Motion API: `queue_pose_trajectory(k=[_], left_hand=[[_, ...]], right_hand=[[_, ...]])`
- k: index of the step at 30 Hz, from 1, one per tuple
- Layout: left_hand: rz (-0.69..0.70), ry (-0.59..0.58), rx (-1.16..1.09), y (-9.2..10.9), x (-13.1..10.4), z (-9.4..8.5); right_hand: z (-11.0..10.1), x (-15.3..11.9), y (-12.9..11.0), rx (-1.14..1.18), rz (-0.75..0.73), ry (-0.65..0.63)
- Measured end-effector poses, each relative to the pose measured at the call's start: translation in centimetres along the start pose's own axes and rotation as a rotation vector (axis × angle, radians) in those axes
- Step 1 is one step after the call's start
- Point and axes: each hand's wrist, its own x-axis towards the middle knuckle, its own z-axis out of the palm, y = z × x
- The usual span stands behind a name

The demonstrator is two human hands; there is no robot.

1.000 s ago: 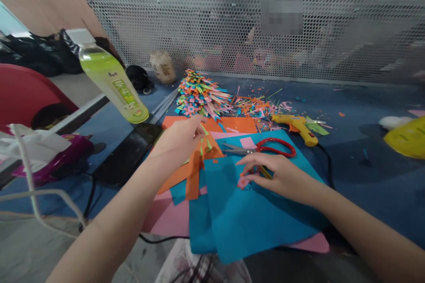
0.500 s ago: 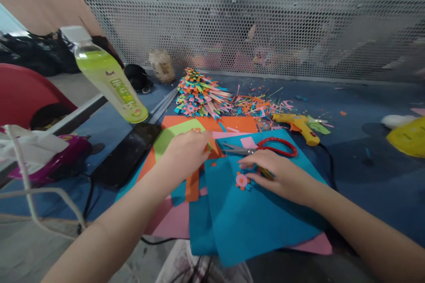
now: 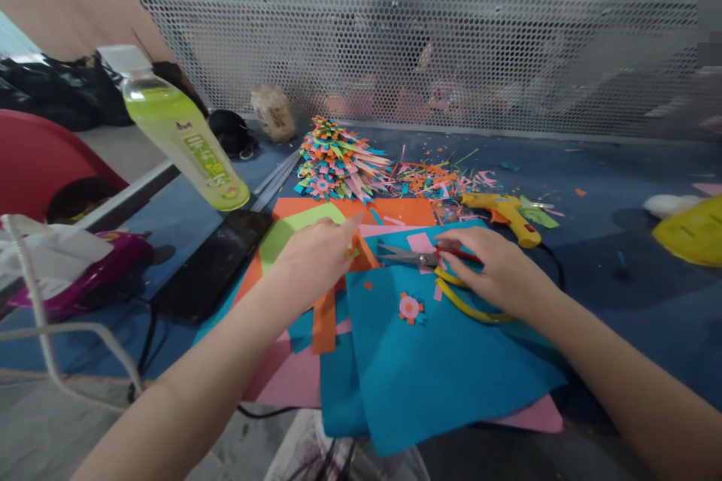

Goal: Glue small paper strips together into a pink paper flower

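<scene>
1. The left hand (image 3: 313, 259) is lying flat and loose on the orange paper (image 3: 324, 312).
2. The paper flower (image 3: 409, 307) is sitting between both hands.
3. The right hand (image 3: 499, 270) is closing on the scissors (image 3: 407, 256).

Red-handled scissors (image 3: 414, 255) are lying flat on the blue paper sheet (image 3: 429, 361), blades pointing left, handles covered.
</scene>
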Motion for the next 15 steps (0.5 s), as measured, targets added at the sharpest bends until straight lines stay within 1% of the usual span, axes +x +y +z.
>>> queue_pose_trajectory(k=[5,8,10,13,14,15], left_hand=[[0.046,-0.047,0.071,0.8,0.0,-0.2],[0.096,-0.06,0.147,1.0,0.0,-0.2],[0.101,-0.058,0.151,1.0,-0.1,-0.3],[0.045,-0.026,0.019,0.8,-0.1,-0.5],[0.02,-0.001,-0.06,0.7,-0.1,-0.6],[-0.001,0.03,-0.152,0.6,-0.1,-0.7]], right_hand=[[-0.5,-0.1,0.5,0.007,0.075,-0.077],[-1.0,-0.4,0.9,-0.042,0.102,-0.158],[-1.4,-0.6,1.3,-0.067,0.112,-0.228],[-1.8,-1.0,2.0,-0.051,0.11,-0.316],[-1.8,-1.1,2.2,-0.044,0.101,-0.328],[-1.8,-1.2,2.3,-0.031,0.087,-0.305]])
